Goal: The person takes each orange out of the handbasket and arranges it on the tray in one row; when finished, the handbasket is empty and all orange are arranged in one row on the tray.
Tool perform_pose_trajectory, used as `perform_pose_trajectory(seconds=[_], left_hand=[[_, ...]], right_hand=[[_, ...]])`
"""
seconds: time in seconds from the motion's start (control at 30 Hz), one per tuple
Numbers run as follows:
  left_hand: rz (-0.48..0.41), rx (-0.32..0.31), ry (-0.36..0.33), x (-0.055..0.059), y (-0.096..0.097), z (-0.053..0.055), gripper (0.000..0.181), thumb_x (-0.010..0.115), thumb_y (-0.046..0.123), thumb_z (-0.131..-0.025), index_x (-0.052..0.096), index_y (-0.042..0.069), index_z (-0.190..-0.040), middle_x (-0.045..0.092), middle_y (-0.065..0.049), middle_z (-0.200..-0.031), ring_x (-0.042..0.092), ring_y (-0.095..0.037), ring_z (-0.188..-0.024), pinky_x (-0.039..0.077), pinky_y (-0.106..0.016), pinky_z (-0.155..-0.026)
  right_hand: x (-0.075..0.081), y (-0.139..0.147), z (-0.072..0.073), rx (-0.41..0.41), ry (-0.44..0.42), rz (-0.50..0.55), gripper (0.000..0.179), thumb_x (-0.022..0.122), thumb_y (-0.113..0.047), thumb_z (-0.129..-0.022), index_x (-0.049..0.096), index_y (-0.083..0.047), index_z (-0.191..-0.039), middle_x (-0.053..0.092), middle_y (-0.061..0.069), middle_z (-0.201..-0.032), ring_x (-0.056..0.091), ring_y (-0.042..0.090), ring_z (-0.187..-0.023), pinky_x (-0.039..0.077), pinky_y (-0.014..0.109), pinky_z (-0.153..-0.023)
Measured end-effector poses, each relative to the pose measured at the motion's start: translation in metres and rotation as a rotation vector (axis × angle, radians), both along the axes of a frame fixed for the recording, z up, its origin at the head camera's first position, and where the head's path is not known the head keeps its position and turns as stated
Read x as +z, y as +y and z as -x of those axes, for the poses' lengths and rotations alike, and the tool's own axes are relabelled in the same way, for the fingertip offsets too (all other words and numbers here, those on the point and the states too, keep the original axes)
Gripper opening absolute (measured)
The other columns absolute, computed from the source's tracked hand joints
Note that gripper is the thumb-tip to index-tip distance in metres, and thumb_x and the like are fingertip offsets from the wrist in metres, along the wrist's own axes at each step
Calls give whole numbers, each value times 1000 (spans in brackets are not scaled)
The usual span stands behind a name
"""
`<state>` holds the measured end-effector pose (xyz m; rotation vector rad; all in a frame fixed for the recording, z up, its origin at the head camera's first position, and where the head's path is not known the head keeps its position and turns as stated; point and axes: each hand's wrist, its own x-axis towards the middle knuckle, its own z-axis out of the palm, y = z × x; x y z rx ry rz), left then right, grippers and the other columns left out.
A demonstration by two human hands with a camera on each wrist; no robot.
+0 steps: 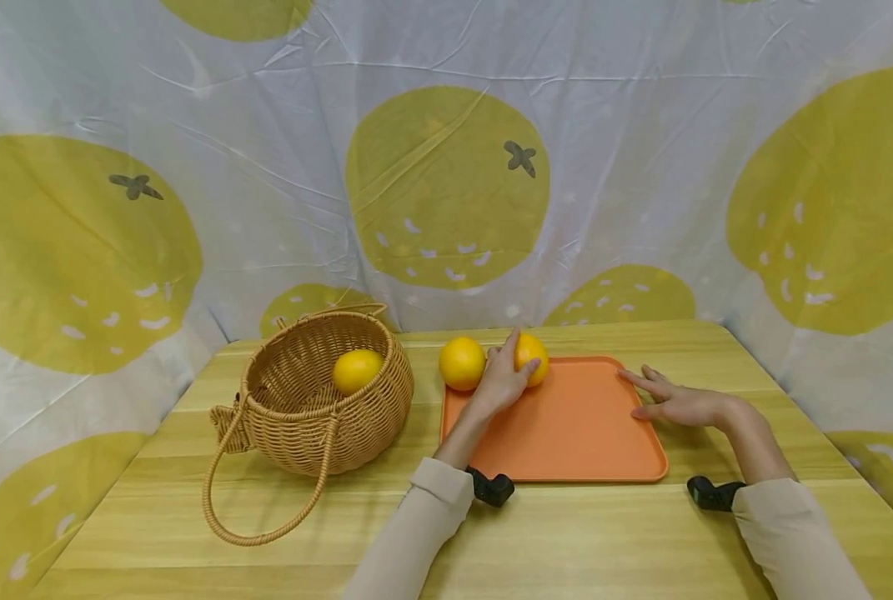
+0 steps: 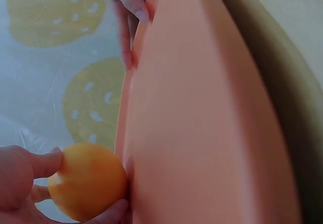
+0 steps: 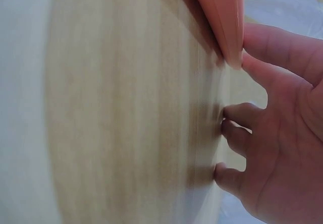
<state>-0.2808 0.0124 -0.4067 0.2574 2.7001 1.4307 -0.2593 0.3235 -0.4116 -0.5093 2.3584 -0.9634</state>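
My left hand point(image 1: 500, 382) holds an orange point(image 1: 534, 357) at the back of the flat orange tray point(image 1: 566, 433). In the left wrist view, thumb and fingers lie around this orange point(image 2: 88, 183), close to the tray's rim. A second orange point(image 1: 462, 363) sits just left of the hand, at the tray's back left corner. Over at the tray's right side, my right hand point(image 1: 682, 404) has its fingers spread, with thumb and forefinger touching the rim. Its other fingertips rest on the wooden table in the right wrist view.
A wicker basket point(image 1: 371, 433) stands left of the tray, with a yellow fruit point(image 1: 358, 371) inside. Its looped handle point(image 1: 266, 540) hangs toward the front. Behind the wooden table point(image 1: 589, 542) hangs a fruit-printed curtain point(image 1: 626, 167).
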Motion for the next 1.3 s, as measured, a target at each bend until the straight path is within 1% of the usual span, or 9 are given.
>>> perform_pose_trajectory(seconds=[0.23, 0.43, 0.5, 0.67, 0.83, 0.97, 1.07, 1.17, 1.3], left_hand=[[151, -11, 55, 14, 0, -9, 69, 58, 26, -107, 25, 15, -166, 27, -32, -163, 35, -46, -151, 38, -56, -119], [293, -38, 117, 46, -5, -20, 66, 62, 31, -105, 35, 10, -162, 36, -29, -160, 40, -46, -148, 42, -54, -117], [284, -83, 129, 61, -10, -24, 65, 60, 35, -105, 36, 11, -161, 37, -25, -161, 40, -43, -148, 42, -53, -117], [174, -199, 151, 98, -27, -28, 61, 57, 37, -107, 38, 13, -160, 36, -19, -162, 43, -36, -147, 40, -53, -119], [163, -230, 200, 141, -53, -17, 54, 55, 35, -108, 46, 8, -155, 38, -19, -163, 38, -35, -152, 36, -52, -122], [225, -225, 238, 178, -81, -6, 43, 53, 23, -109, 54, 3, -147, 49, -19, -155, 47, -36, -144, 42, -49, -117], [297, -230, 227, 199, -107, 4, 35, 53, 15, -109, 60, 1, -140, 58, -23, -145, 56, -38, -134, 48, -49, -109], [331, -265, 186, 206, -139, 15, 29, 54, 11, -107, 66, -1, -131, 64, -24, -135, 62, -37, -123, 51, -48, -102], [259, -409, 46, 194, -192, 30, 26, 59, 8, -104, 68, 0, -127, 69, -18, -130, 67, -28, -117, 54, -39, -97]], right_hand=[[2, -1, -1, -2, 3, -8, 90, 60, -34, -105, 3, -4, -166, -27, 38, -162, -29, 62, -145, -9, 85, -104], [3, -2, -1, -13, 7, -30, 90, 63, -35, -103, 5, -6, -167, -25, 36, -164, -27, 61, -147, -8, 85, -107], [4, -2, -1, -14, 11, -34, 90, 63, -33, -103, 6, -6, -167, -24, 36, -164, -26, 61, -147, -7, 85, -107], [4, -2, 0, -10, 17, -34, 89, 63, -32, -104, 5, -6, -167, -24, 36, -164, -26, 62, -147, -7, 85, -106], [-2, -2, 1, 14, -8, -1, 87, 59, -32, -106, 2, -6, -167, -29, 36, -162, -27, 63, -145, -7, 85, -105], [-5, -3, 1, 18, -7, 21, 87, 59, -31, -106, 2, -6, -167, -29, 36, -162, -30, 61, -145, -9, 86, -104], [-4, -3, 0, 6, 8, 9, 88, 60, -32, -105, 3, -5, -167, -27, 36, -163, -29, 61, -146, -7, 86, -105], [-1, -3, -1, 0, 10, 1, 88, 61, -31, -105, 3, -5, -167, -27, 36, -163, -28, 62, -146, -7, 86, -105], [0, -4, -1, -1, 1, 2, 89, 61, -30, -105, 3, -4, -166, -28, 37, -162, -28, 62, -145, -7, 86, -105]])
